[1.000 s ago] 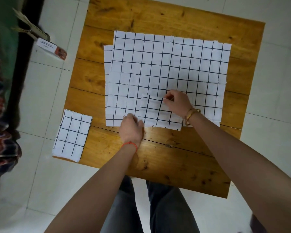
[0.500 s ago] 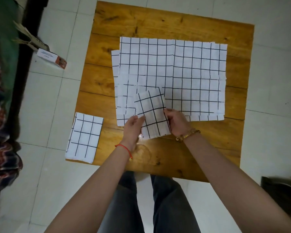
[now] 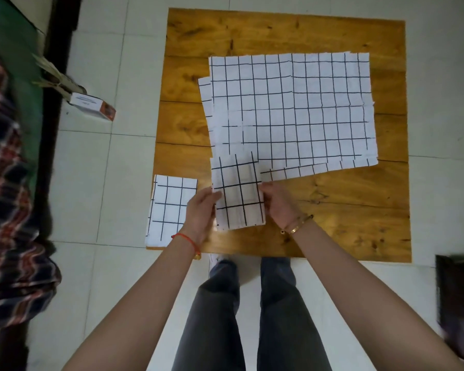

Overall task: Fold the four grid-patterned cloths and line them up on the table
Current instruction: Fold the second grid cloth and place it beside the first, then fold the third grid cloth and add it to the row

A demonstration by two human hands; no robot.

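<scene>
Both hands pinch folded cloth (image 3: 239, 194) between them: left hand (image 3: 200, 212), right hand (image 3: 277, 204), above table (image 3: 332, 215).

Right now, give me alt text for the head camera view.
Both hands, left hand and right hand, hold a folded grid cloth over a wooden table. Another folded cloth lies at its near left corner; unfolded cloths lie spread behind.

A lived-in home room is showing here: a small square wooden table (image 3: 292, 30) is standing on pale square floor tiles (image 3: 97, 183), with a small white-and-orange cardboard box (image 3: 93, 107) lying at ten o'clock and dark plaid fabric (image 3: 8, 210) draping at nine o'clock.
</scene>
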